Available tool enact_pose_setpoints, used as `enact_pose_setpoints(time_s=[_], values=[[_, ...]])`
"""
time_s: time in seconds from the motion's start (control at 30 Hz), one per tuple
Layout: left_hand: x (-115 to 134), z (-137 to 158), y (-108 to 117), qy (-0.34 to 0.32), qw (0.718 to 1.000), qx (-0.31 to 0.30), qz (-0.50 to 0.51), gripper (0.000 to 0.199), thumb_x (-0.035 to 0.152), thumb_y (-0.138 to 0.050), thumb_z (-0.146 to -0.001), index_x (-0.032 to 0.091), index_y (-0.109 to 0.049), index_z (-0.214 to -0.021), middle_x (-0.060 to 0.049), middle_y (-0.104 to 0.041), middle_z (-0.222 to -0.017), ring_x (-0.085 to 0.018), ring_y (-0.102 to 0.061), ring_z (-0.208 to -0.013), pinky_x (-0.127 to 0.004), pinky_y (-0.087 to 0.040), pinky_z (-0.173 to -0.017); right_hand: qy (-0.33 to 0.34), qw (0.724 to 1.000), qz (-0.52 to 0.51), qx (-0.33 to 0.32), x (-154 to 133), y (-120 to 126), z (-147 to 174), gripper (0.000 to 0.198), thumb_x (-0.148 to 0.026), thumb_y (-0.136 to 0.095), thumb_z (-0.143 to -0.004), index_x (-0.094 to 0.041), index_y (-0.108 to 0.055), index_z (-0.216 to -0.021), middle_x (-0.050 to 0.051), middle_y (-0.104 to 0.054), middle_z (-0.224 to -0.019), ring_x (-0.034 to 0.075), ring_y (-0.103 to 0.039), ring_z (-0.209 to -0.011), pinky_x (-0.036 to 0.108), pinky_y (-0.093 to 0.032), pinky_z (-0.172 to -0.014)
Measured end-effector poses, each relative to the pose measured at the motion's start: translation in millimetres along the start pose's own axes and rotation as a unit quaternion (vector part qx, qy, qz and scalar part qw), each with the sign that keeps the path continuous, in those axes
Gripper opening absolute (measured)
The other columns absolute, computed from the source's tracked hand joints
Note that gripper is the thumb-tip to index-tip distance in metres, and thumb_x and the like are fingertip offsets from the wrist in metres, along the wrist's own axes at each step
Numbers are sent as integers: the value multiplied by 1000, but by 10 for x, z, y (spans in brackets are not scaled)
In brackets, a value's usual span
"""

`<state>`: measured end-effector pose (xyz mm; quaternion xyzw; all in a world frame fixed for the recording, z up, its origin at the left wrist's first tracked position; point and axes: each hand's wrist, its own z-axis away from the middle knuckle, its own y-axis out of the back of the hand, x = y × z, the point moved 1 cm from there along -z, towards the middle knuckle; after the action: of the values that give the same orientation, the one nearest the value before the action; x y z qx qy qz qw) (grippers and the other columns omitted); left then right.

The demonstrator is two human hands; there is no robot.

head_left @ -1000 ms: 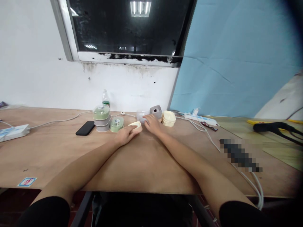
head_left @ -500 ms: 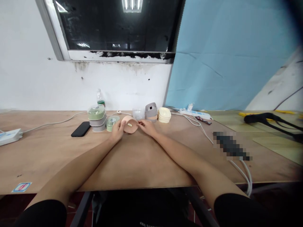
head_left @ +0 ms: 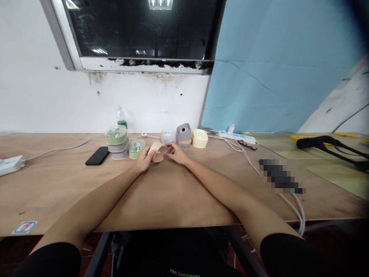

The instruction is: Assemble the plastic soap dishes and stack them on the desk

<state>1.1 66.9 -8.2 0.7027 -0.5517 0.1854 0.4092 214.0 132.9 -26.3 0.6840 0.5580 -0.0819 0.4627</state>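
Note:
A peach square-rounded plastic cup-like piece (head_left: pixel 158 157) with a small slot in its base is held above the table, tilted with its hollow side toward me. My left hand (head_left: pixel 143 160) grips its left side, thumb over the rim. At its right rim, the fingers of my right hand (head_left: pixel 177 154) are pinched; some fingertips are hidden by the piece. Just left of my left hand sits a green container with a clear lid (head_left: pixel 136 148). Behind the hands stand clear cups (head_left: pixel 168 136), a grey stack (head_left: pixel 183 133) and cream stacked pieces (head_left: pixel 200 138).
Farther left stand stacked green and grey containers (head_left: pixel 117 143), a bottle (head_left: pixel 121 118) and a black phone (head_left: pixel 97 156). A power strip (head_left: pixel 236 137) with white cables lies at the back right, a black strap (head_left: pixel 325 144) beyond. The table's front edge (head_left: pixel 167 229) is near me.
The peach piece has turned and tilted, so its slot appears narrower. My right fingers have shifted slightly along its right rim. The head view has moved slightly.

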Motion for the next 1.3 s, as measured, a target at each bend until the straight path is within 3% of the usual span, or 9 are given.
enact_pose_setpoints(time_s=[0.1,0.33,0.63,0.97,1.17,1.3], values=[[-10,1,17,-24,999,-26,1,57,60,-41,-92,12,-62,-114,-11,-68,-109,-26,-62,-101,-36,-50,-86,2,1000,3,-5,6,-34,5,55,-30,-76,-68,-20,-55,-118,6,-62,-107,13,-57,-76,29,-49,-70],[-6,12,62,-46,996,-76,1,60,60,-37,-93,11,-62,-119,-12,-68,-117,-28,-61,-107,-40,-47,-94,-20,1000,-14,-7,33,-20,9,58,-35,-80,-63,-17,-56,-112,4,-62,-99,14,-56,-77,28,-47,-69],[42,31,72,-49,994,-93,-6,61,59,-30,-96,14,-61,-125,-13,-66,-121,-30,-60,-111,-43,-45,-99,-65,994,-90,15,74,-32,-40,49,-37,-80,-61,-18,-60,-101,1,-62,-92,10,-50,-65,25,-44,-63],[85,59,48,-75,991,-103,-45,65,63,-29,-94,15,-55,-129,-13,-62,-127,-29,-57,-117,-42,-45,-101,-86,990,-111,13,63,-68,-45,45,-31,-78,-63,-17,-65,-103,2,-67,-88,9,-49,-60,25,-43,-58],[34,80,67,-104,988,-96,-59,71,64,-23,-95,11,-57,-127,-16,-64,-123,-31,-59,-114,-43,-46,-98,-118,972,-189,-73,8,-27,-17,50,-32,-81,-59,-15,-65,-103,1,-68,-85,10,-52,-59,23,-42,-54],[15,85,66,-119,985,-111,-66,70,64,-21,-95,12,-54,-129,-17,-63,-124,-31,-59,-113,-44,-46,-97,-93,971,-190,-108,-53,-27,9,48,-33,-82,-59,-15,-66,-100,0,-67,-81,12,-56,-68,24,-45,-61]])
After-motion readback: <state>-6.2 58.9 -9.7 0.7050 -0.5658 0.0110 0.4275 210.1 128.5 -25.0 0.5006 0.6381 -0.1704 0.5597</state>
